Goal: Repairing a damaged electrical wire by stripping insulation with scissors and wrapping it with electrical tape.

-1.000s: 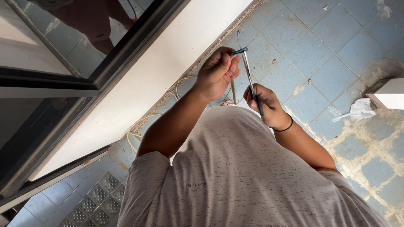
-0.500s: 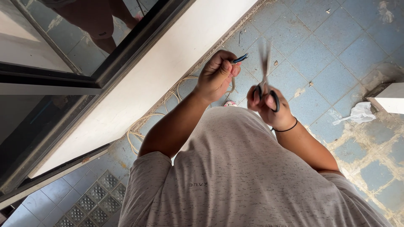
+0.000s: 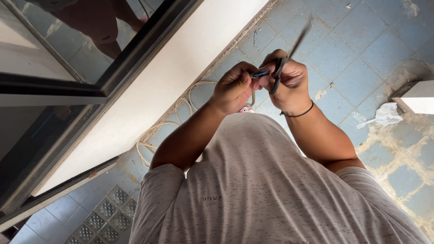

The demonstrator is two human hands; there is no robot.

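Left hand (image 3: 233, 88) fisted around a blue cable end (image 3: 261, 72), right hand (image 3: 289, 81) gripping blurred scissors (image 3: 289, 52) against it, cream cable loops (image 3: 176, 117) along the tiled floor's (image 3: 370, 49) wall edge.

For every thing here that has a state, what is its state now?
Left hand: closed on blue cable end.
Right hand: gripping scissors; blades blurred, open or shut unclear.
Cream cable: looped loosely on the floor.
White paper: crumpled.
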